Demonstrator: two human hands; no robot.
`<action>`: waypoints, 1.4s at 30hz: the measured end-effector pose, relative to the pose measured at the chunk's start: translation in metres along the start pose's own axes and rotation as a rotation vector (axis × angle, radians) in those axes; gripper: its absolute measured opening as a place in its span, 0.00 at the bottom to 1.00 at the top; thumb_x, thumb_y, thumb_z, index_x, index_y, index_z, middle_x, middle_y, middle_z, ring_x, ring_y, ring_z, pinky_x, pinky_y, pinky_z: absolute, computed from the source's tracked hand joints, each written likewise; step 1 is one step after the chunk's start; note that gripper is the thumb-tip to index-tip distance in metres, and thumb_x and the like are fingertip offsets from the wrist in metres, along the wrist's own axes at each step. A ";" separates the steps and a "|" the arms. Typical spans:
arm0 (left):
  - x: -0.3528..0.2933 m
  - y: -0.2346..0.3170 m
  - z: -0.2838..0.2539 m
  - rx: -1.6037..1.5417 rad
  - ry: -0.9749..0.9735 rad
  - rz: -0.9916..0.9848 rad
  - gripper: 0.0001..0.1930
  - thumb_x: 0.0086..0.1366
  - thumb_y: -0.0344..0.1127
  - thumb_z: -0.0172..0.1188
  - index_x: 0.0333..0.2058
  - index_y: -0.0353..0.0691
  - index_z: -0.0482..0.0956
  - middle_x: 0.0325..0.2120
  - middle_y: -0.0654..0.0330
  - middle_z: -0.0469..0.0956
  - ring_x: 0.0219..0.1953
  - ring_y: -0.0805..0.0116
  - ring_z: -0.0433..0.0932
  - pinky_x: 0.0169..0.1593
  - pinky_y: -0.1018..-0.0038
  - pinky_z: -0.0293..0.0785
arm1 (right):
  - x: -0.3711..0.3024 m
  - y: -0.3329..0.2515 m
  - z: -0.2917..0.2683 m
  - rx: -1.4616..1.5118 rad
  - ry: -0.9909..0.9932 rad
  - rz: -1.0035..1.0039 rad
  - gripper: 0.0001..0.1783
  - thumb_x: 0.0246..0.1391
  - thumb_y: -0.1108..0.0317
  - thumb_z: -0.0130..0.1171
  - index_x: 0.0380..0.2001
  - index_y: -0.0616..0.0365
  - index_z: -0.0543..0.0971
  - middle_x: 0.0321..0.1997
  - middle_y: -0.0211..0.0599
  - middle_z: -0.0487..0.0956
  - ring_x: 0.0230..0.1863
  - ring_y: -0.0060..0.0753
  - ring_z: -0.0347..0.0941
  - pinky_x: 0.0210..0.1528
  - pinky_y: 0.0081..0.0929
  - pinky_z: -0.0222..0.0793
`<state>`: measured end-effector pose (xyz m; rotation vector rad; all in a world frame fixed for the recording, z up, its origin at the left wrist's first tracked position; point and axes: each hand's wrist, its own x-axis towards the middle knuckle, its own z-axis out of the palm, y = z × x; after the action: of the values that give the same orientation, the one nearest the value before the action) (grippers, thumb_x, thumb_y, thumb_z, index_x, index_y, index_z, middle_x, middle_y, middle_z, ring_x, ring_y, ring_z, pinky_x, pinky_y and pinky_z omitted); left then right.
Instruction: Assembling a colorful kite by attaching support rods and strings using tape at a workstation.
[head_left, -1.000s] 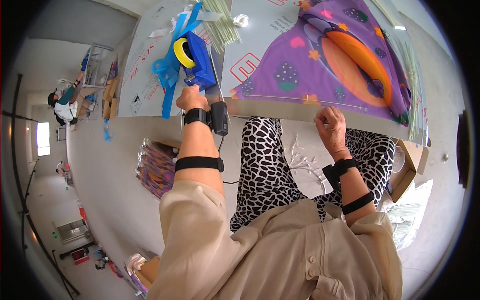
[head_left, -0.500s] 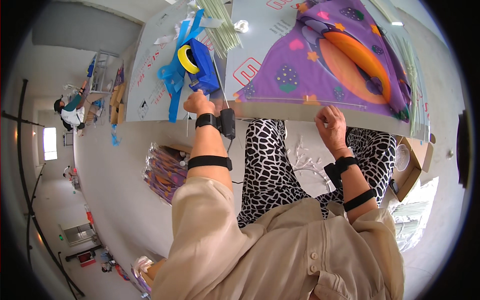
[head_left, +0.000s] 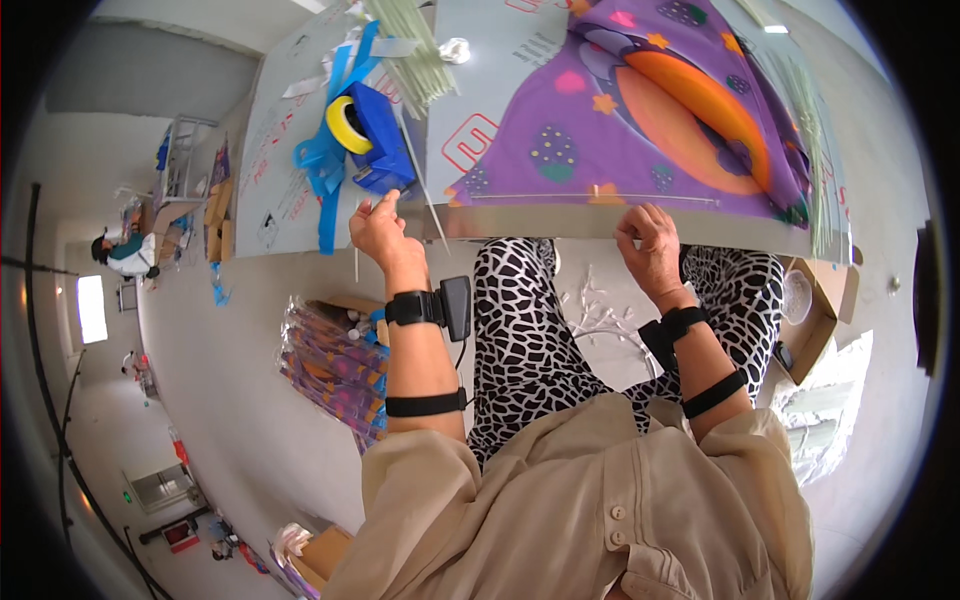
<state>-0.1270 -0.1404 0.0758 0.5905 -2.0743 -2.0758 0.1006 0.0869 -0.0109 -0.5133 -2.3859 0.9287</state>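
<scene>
My left hand is closed, its fingertips just in front of the blue tape dispenser, which carries a yellow-cored roll of tape. Whatever is between those fingers is too small to make out. Purple printed fabric with an orange shape, stars and berries lies spread over the table's right side. Along its near edge runs a thin pale rod. At that edge, my right hand has its fingers curled together; anything inside them is hidden.
Bundles of pale thin rods lie at the back and the right end of the table. Blue ribbon trails beside the dispenser. Below are a bag of printed fabric and an open cardboard box. A person is far left.
My left hand has drawn back a little toward me from the dispenser's front. My right hand stays at the fabric's near edge. The whole view has shifted slightly.
</scene>
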 end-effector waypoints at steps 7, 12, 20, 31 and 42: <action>-0.085 -0.033 0.037 -0.180 -0.563 -0.190 0.14 0.57 0.20 0.53 0.41 0.36 0.65 0.33 0.46 0.79 0.23 0.75 0.67 0.26 0.79 0.64 | 0.006 -0.004 -0.002 0.225 -0.047 0.123 0.05 0.36 0.76 0.56 0.23 0.59 0.72 0.24 0.37 0.73 0.30 0.42 0.71 0.36 0.34 0.67; -0.125 -0.053 0.070 -0.170 -0.720 -0.340 0.16 0.55 0.20 0.51 0.44 0.33 0.62 0.31 0.51 0.79 0.19 0.79 0.62 0.21 0.82 0.58 | 0.004 0.000 -0.005 0.301 -0.058 0.189 0.05 0.37 0.78 0.55 0.23 0.61 0.72 0.25 0.37 0.73 0.29 0.39 0.71 0.33 0.31 0.69; -0.146 -0.067 0.085 -0.098 -0.769 -0.411 0.16 0.56 0.20 0.48 0.44 0.33 0.61 0.31 0.52 0.78 0.16 0.81 0.59 0.18 0.82 0.54 | 0.004 -0.004 -0.008 0.415 0.087 0.255 0.04 0.41 0.80 0.55 0.24 0.63 0.73 0.24 0.37 0.72 0.25 0.30 0.71 0.29 0.25 0.68; -0.151 -0.075 0.088 -0.074 -0.754 -0.436 0.14 0.57 0.21 0.48 0.43 0.34 0.62 0.32 0.52 0.78 0.17 0.81 0.59 0.18 0.82 0.54 | 0.012 -0.003 -0.007 0.379 0.143 0.308 0.04 0.40 0.79 0.56 0.25 0.64 0.74 0.24 0.39 0.72 0.23 0.30 0.69 0.27 0.25 0.66; -0.153 -0.077 0.091 -0.038 -0.715 -0.420 0.14 0.58 0.20 0.47 0.43 0.35 0.62 0.32 0.53 0.79 0.15 0.83 0.58 0.17 0.83 0.52 | 0.029 -0.010 -0.007 0.260 0.093 0.240 0.04 0.39 0.78 0.56 0.23 0.62 0.74 0.24 0.43 0.72 0.25 0.43 0.71 0.28 0.33 0.67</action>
<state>-0.0085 0.0038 0.0225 0.3151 -2.4004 -2.8917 0.0802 0.0984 0.0100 -0.7327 -2.1099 1.2696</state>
